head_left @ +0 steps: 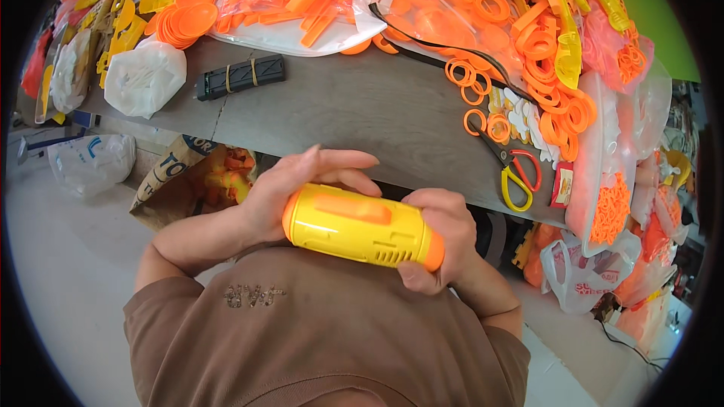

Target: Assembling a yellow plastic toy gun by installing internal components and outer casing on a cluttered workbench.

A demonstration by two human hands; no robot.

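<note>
In front of my chest is a yellow plastic cylinder point(362, 236) with orange end pieces and an orange raised panel on its side. It lies tilted, its right end lower. My right hand point(446, 235) wraps round the right end, thumb on the near side and fingers over the top. My left hand point(290, 185) rests its palm against the left end, fingers stretched out along the far side. Its thumb points upward.
On the grey table point(339, 98) lie a black banded plastic part point(241, 76), scissors point(514, 177), orange rings point(471, 83) and a small red box point(562, 185). Orange and yellow parts are heaped along the far edge. A white bag point(145, 78) sits left, a paper sack point(170, 181) below.
</note>
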